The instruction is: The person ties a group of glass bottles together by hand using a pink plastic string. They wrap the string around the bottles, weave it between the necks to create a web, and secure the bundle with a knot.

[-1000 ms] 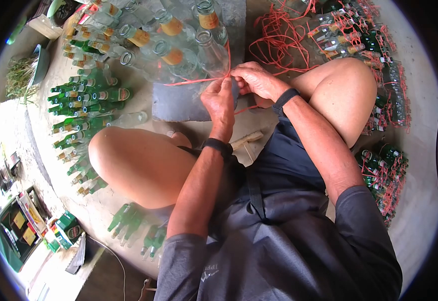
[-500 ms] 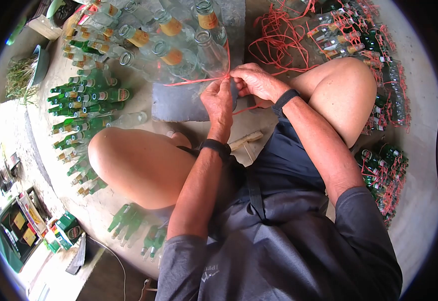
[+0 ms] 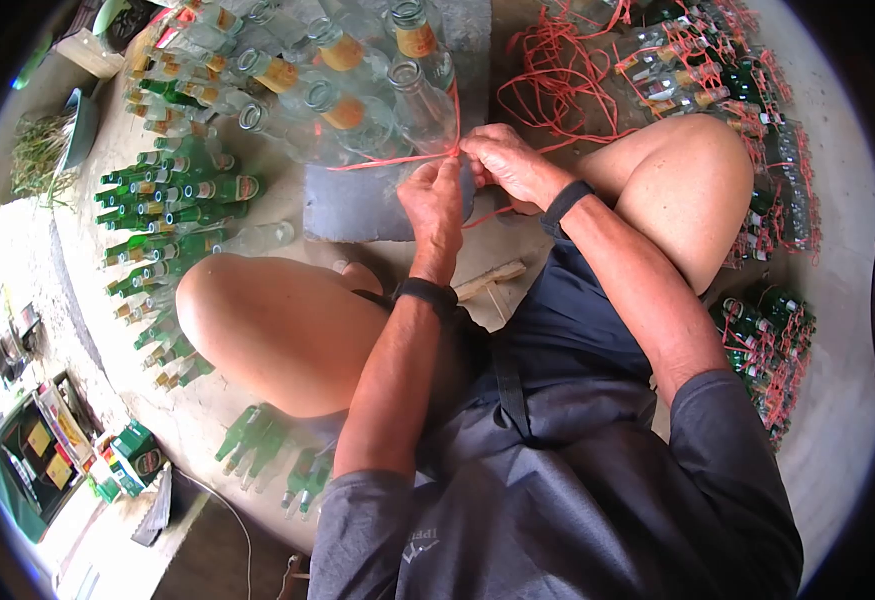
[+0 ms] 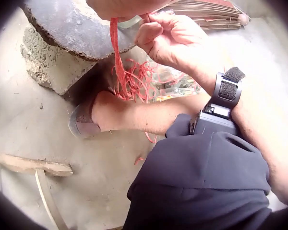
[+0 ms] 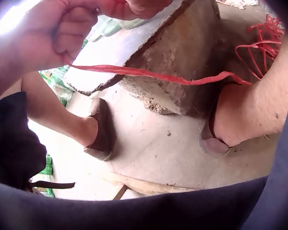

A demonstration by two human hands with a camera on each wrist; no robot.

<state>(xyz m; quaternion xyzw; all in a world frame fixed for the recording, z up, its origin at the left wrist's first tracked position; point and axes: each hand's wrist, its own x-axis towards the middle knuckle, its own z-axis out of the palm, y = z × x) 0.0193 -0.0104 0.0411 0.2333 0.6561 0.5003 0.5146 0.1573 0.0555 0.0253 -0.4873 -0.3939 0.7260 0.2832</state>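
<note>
Several clear glass bottles with yellow-orange labels stand bunched on a grey slab, red plastic twine running round their near side. My left hand pinches the twine at the bunch's near right corner; a length of it hangs from this hand in the left wrist view. Close beside it, my right hand pinches the twine between thumb and forefinger, its other fingers curled. The fingertips of both hands almost meet at the corner, where they partly hide the twine's crossing.
A loose tangle of red twine lies beyond my right knee. Twine-bound bottles line the right side; green bottles crowd the left. The slab rests on a rough block. A wooden piece lies between my feet.
My left hand has shifted slightly left and down from the corner. My right hand stays nearly in place, and the bottles have not moved.
</note>
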